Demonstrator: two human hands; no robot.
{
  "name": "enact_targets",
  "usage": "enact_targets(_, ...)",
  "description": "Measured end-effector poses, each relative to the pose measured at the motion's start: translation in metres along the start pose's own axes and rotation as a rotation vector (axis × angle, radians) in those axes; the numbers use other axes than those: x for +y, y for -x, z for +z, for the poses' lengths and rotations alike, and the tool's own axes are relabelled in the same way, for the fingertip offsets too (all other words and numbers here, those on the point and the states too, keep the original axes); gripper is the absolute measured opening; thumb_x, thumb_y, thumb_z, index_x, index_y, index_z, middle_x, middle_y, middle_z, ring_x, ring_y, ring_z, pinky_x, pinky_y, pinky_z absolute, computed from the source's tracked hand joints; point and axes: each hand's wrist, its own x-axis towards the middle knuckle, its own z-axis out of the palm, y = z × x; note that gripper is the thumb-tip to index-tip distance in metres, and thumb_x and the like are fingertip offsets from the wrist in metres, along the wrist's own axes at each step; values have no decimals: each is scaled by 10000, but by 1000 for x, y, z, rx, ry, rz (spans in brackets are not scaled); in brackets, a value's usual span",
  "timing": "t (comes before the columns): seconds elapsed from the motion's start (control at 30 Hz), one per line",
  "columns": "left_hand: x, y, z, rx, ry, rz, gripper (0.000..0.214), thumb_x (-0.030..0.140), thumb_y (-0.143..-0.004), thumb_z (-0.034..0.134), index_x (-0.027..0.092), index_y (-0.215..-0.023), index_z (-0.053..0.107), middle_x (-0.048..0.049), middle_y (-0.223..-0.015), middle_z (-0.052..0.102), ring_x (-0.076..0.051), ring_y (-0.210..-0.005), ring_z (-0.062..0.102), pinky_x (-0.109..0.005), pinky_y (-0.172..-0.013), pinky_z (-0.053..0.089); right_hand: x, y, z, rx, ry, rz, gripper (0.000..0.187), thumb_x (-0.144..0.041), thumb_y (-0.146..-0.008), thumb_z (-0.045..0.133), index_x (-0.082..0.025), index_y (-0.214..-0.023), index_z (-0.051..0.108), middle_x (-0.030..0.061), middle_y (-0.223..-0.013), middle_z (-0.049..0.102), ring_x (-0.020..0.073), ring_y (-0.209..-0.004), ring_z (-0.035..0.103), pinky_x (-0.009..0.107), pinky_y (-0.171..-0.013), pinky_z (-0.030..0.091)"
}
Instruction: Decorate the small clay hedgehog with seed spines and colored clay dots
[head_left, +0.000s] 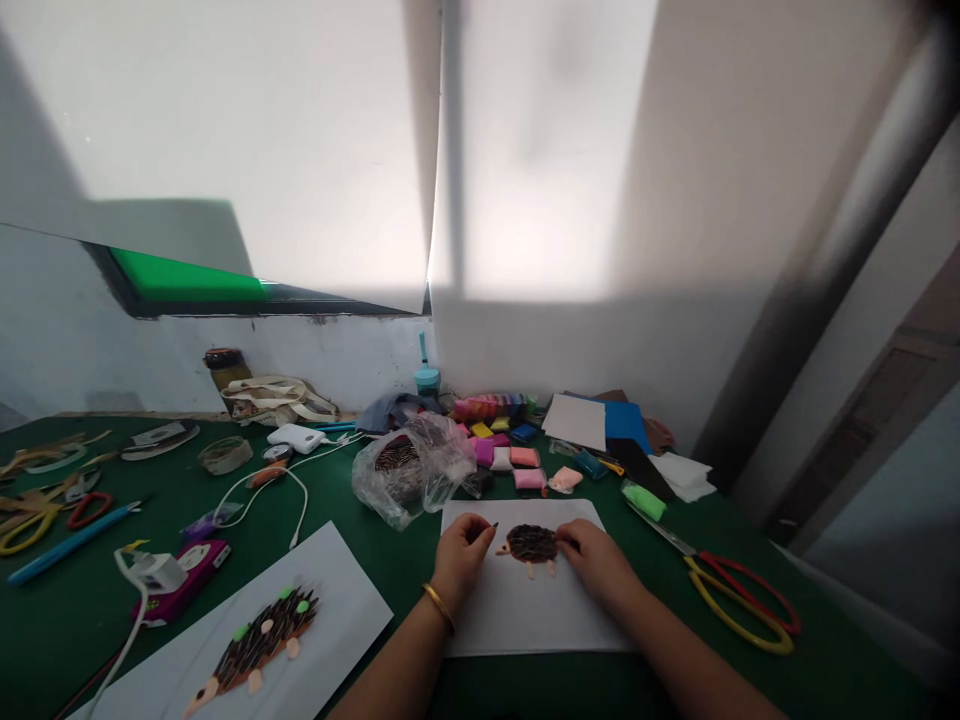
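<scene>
A small hedgehog picture (pixel 531 543) with a dark spiky body, a pale snout and pale legs lies on a white sheet of paper (pixel 540 625). To its left, my left hand (pixel 463 555), with a gold bangle on the wrist, is closed in a pinch on a small dark sliver (pixel 495 525). At the hedgehog's right edge, the fingertips of my right hand (pixel 589 558) are pressed together and touch it; whatever is between them is hidden. A larger hedgehog picture (pixel 259 645) with green dots lies on another sheet at the left.
Behind the paper stand a plastic bag (pixel 409 470) of dark slivers and several coloured clay packets (pixel 525 457). Big scissors (pixel 739 590) with red and yellow handles lie at the right. A white cable (pixel 304 490), a charger (pixel 160 573) and a blue pen-like tool (pixel 71 545) lie leftward.
</scene>
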Motion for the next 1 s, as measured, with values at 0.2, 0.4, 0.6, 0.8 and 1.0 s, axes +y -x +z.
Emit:
enact_targets(0.2, 1, 4, 6, -57, 29, 26, 171, 344, -727, 585, 183, -773, 619, -27, -759, 633, -164, -715, 574, -269, -657, 439, -13, 5, -10, 94, -113, -43, 257, -307, -825, 463, -199, -986, 631, 65, -945, 621, 185, -851, 577, 292, -768, 440)
enact_targets(0.4, 21, 17, 26, -171, 102, 94, 275, 289, -751, 591, 214, -1010, 538, 23, -705, 593, -139, -664, 569, -251, -626, 440, -54, 18, -16, -12, -354, -171, 258, -296, -811, 525, -243, -1041, 628, 32, -948, 643, 175, -872, 589, 279, -782, 458)
enact_targets(0.6, 34, 18, 33, -266, 151, 73, 286, 254, -735, 612, 203, -1004, 528, 7, -722, 608, -147, -691, 584, -259, -645, 451, -59, 16, -18, -37, -448, -133, 145, -312, -791, 553, -230, -848, 659, 20, -875, 658, 177, -839, 611, 275, -759, 470)
enact_targets(0.8, 14, 3, 15, -57, 109, 98, 240, 353, -777, 561, 184, -947, 580, -21, -767, 598, -152, -696, 570, -276, -656, 456, -14, -4, -30, 156, -314, 35, 247, -383, -784, 516, -225, -879, 680, 54, -980, 668, 224, -937, 596, 319, -808, 456)
enact_targets(1.0, -12, -12, 0, 179, 173, -1, 230, 387, -742, 562, 175, -830, 582, -4, -701, 572, -145, -647, 555, -269, -623, 458, 11, -6, -18, 34, -242, 126, 253, -337, -750, 511, -223, -902, 678, 42, -958, 689, 206, -903, 618, 296, -789, 462)
